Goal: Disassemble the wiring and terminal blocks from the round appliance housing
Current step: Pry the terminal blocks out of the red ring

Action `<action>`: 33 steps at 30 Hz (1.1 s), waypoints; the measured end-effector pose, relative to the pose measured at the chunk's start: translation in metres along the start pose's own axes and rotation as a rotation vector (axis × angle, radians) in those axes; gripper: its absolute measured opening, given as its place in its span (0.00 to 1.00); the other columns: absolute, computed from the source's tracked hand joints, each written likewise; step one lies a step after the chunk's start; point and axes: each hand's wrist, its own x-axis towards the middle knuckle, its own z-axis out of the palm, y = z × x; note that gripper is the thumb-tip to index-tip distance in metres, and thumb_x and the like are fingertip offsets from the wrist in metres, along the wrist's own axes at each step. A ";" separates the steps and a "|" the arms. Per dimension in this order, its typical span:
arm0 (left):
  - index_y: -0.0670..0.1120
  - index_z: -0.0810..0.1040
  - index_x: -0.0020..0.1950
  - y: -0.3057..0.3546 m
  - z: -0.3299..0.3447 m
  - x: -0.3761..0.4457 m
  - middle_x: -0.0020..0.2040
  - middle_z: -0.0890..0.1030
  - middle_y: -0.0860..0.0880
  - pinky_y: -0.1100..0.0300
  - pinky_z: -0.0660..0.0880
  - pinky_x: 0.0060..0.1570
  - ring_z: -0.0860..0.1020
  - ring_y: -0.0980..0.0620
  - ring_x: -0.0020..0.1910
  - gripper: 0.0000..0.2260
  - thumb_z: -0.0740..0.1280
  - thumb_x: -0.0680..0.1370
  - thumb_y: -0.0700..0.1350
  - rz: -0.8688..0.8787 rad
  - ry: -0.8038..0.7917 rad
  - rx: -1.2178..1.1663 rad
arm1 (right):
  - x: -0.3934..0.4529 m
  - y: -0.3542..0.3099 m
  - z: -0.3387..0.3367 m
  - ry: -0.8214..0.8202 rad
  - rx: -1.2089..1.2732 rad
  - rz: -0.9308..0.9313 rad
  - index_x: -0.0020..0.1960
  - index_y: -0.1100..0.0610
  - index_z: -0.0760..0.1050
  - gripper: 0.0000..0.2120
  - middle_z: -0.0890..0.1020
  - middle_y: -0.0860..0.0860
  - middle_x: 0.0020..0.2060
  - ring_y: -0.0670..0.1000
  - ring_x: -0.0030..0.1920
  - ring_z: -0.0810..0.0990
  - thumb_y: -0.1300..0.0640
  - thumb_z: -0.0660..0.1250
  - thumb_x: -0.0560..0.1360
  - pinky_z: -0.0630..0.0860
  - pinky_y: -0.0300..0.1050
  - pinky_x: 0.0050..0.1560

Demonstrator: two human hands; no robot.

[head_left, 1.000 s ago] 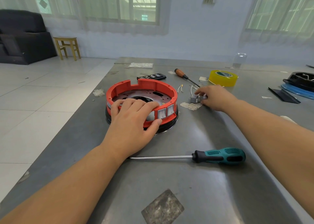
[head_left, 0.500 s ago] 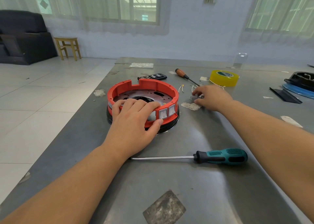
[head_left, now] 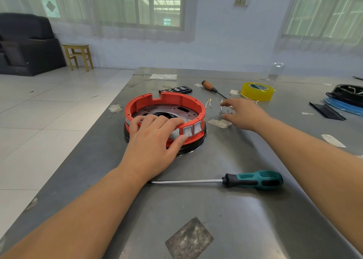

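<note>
Centre frame, the housing sits on the dull grey metal surface: a round orange plastic ring, notched at its far rim, over a glossy black base, with a perforated metal plate inside. Two grey rocker switches are set in its near wall. The left hand grips that near rim, fingers curled over the top edge and lying close together, thumb pressed on the outer wall just beside the switches. Right of the housing, the right hand hovers low over a tangle of thin white wires with small metal terminals; its fingers are loosely bent and slightly spread, and whether the fingertips touch the wires cannot be told. One short loose wire lies between ring and hand. A crinkled white scrap lies flat under the wrist side. In the lower right, a screwdriver with a teal and black knobbly rubber handle and a long bright steel shaft lies across the surface, tip towards the left forearm. Further back, an orange-handled screwdriver, a fat roll of yellow tape, and a flat black bit case behind the ring.
</note>
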 end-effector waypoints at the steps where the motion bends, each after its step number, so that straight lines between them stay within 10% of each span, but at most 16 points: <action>1: 0.59 0.77 0.70 0.001 -0.001 0.000 0.61 0.81 0.56 0.47 0.57 0.71 0.73 0.50 0.65 0.20 0.59 0.81 0.63 -0.001 0.000 0.000 | -0.007 -0.004 -0.003 0.012 0.030 -0.027 0.69 0.47 0.76 0.19 0.79 0.50 0.66 0.54 0.66 0.76 0.46 0.68 0.79 0.76 0.53 0.64; 9: 0.57 0.82 0.65 0.006 -0.004 -0.002 0.45 0.78 0.57 0.45 0.62 0.67 0.77 0.48 0.54 0.17 0.61 0.81 0.59 -0.021 0.076 0.004 | -0.095 -0.040 -0.024 0.001 0.224 -0.213 0.60 0.47 0.82 0.13 0.83 0.43 0.53 0.42 0.53 0.79 0.43 0.66 0.80 0.77 0.45 0.59; 15: 0.58 0.84 0.62 0.006 -0.009 -0.006 0.41 0.80 0.54 0.45 0.65 0.65 0.79 0.46 0.48 0.16 0.62 0.81 0.61 -0.032 0.136 0.045 | -0.158 -0.061 -0.028 0.091 -0.111 -0.385 0.57 0.44 0.80 0.34 0.83 0.43 0.48 0.49 0.49 0.81 0.30 0.39 0.80 0.68 0.45 0.45; 23: 0.58 0.85 0.62 0.007 -0.011 -0.006 0.40 0.79 0.54 0.46 0.64 0.66 0.79 0.47 0.47 0.16 0.62 0.82 0.60 -0.028 0.146 0.049 | -0.185 -0.059 -0.018 0.145 -0.227 -0.645 0.43 0.50 0.76 0.27 0.76 0.47 0.37 0.53 0.36 0.76 0.30 0.52 0.80 0.73 0.48 0.35; 33: 0.59 0.84 0.62 0.004 -0.011 -0.004 0.37 0.78 0.56 0.48 0.61 0.67 0.76 0.50 0.47 0.16 0.62 0.81 0.61 -0.033 0.136 -0.028 | -0.165 -0.057 -0.011 0.091 -0.324 -0.643 0.56 0.45 0.72 0.19 0.75 0.48 0.49 0.53 0.44 0.77 0.39 0.45 0.84 0.73 0.47 0.41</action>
